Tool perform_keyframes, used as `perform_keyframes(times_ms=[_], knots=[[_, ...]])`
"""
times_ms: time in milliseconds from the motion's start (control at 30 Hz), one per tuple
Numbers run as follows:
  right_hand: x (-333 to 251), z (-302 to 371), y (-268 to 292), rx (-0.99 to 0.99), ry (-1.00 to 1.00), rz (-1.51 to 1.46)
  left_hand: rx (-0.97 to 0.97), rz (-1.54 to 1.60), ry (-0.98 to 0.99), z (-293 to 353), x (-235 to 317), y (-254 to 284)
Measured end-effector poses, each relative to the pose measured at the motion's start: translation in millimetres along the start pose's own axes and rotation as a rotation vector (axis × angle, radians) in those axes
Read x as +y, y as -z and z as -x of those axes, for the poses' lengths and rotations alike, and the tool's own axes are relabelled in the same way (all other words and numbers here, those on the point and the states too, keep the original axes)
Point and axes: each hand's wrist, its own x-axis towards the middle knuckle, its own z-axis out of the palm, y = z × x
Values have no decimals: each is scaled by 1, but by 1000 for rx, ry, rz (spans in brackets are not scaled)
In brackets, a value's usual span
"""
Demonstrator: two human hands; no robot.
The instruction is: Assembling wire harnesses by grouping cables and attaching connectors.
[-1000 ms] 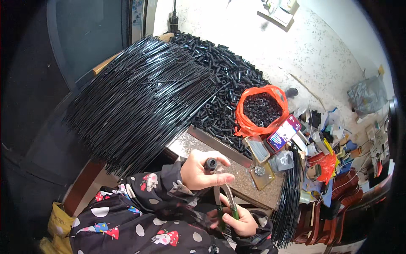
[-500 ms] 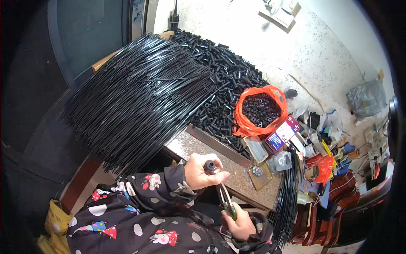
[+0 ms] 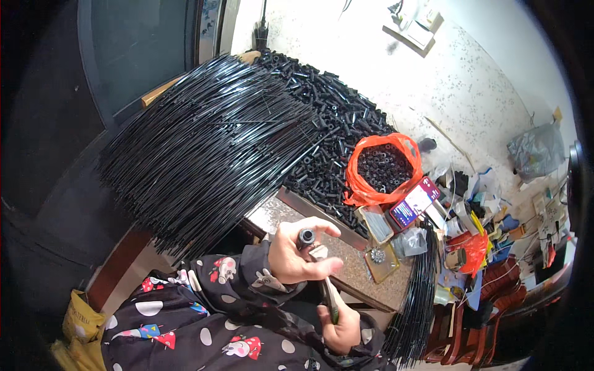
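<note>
My left hand [image 3: 289, 255] curls around a short black tube [image 3: 306, 236], whose round open end points up. Its thumb and forefinger stretch apart to the right of the tube. Just below, my right hand [image 3: 342, 331] grips green-handled pliers [image 3: 333, 303]. The metal jaws of the pliers reach up to my left hand, beside the tube; whether they bite on anything is hidden. To the left, a huge heap of long thin black rods [image 3: 210, 148] hangs over the table edge. Behind it lies a pile of short black tubes [image 3: 328, 99].
A red plastic bag [image 3: 354, 179] of small black rings sits on the pile. Near it are a phone [image 3: 413, 203], a clear tray of thin pins [image 3: 375, 222] and a yellowish dish [image 3: 382, 263]. A metal strip [image 3: 322, 216] edges the speckled tabletop. More black rods [image 3: 413, 303] hang right.
The left thumb and forefinger have spread apart, where they were closed together before. The pliers' handles have come closer together in my right hand. The view has shifted slightly.
</note>
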Motion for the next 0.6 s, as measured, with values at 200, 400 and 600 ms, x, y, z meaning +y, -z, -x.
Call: perform_keyframes(times_ms=[200, 400, 600], knots=[[13, 5, -13, 63, 78, 20, -43, 21, 45, 6, 12, -1], [12, 1, -15, 138, 113, 104, -52, 3, -32, 6, -2, 4], [6, 4, -24, 132, 19, -32, 29, 56, 37, 8, 1, -13]])
